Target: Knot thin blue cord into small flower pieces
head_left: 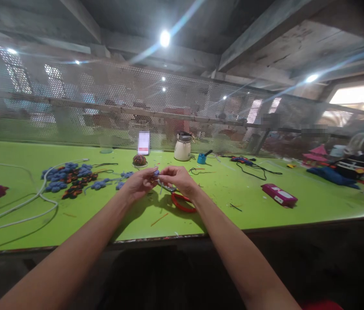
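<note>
In front of me, my left hand (139,184) pinches a small blue crocheted flower (156,173) between thumb and fingers. My right hand (179,178) is closed, its fingertips pressed together at the right edge of the same piece. A short strand of blue yarn hangs below it. Partly under my right hand and wrist lie scissors (183,203) with red handles, on the green table. To the left is a heap of blue crocheted flowers (59,173), with dark and orange ones (80,181) among them. A few more blue pieces (99,184) lie closer to my left hand.
Behind my hands stand a multicoloured yarn ball (139,160), a lit phone (143,143), a cream jug (182,148) and a blue pot (202,158). A purple box (279,195) lies right; a white cable (44,196) loops at left. Perforated mesh (110,99) borders the table.
</note>
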The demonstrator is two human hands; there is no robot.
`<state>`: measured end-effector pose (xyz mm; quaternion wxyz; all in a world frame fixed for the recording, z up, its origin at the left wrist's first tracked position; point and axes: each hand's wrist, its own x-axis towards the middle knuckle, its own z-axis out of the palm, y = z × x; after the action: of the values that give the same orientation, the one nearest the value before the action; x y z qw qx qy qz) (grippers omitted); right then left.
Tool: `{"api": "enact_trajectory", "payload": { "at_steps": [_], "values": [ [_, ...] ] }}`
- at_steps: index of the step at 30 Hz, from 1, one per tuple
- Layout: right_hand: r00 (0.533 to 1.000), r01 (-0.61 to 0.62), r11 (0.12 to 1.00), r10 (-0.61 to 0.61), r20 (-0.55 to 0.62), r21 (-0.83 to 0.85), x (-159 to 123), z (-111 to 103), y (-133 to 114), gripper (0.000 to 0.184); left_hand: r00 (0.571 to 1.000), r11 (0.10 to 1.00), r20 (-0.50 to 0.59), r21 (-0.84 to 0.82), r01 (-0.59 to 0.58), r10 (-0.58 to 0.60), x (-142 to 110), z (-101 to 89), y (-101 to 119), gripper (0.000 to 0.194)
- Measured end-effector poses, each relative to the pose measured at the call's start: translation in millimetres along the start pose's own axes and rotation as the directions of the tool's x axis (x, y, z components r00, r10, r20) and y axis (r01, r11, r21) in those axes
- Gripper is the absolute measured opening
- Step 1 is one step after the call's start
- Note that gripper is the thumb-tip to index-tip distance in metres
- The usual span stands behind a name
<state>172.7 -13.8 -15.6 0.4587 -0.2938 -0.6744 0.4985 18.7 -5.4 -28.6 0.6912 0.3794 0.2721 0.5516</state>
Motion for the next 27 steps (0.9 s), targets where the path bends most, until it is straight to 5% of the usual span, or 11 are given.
{"api": "enact_trajectory", "payload": {
  "at_steps": [9,23,27],
  "values": [
    [1.0,-0.004,0.997,0.004,0.0,0.075,2.3,-7.7,4.0,0.026,0.999,0.999,0.034,0.007,-0.033,0.032,-3.8,1.7,6.2,0.005],
    [0.99,0.048,0.992,-0.063,-0.125,-0.12,11.6,-12.8,13.3,0.018,0.965,0.968,0.261,0.25,-0.028,-0.039,-9.2,-1.6,8.6,0.012],
    [0.984,0.083,0.982,-0.108,-0.14,-0.17,12.7,-11.9,14.0,0.017,0.974,0.958,0.226,0.278,-0.073,0.008,-6.6,-1.9,5.6,0.015]
  ]
}}
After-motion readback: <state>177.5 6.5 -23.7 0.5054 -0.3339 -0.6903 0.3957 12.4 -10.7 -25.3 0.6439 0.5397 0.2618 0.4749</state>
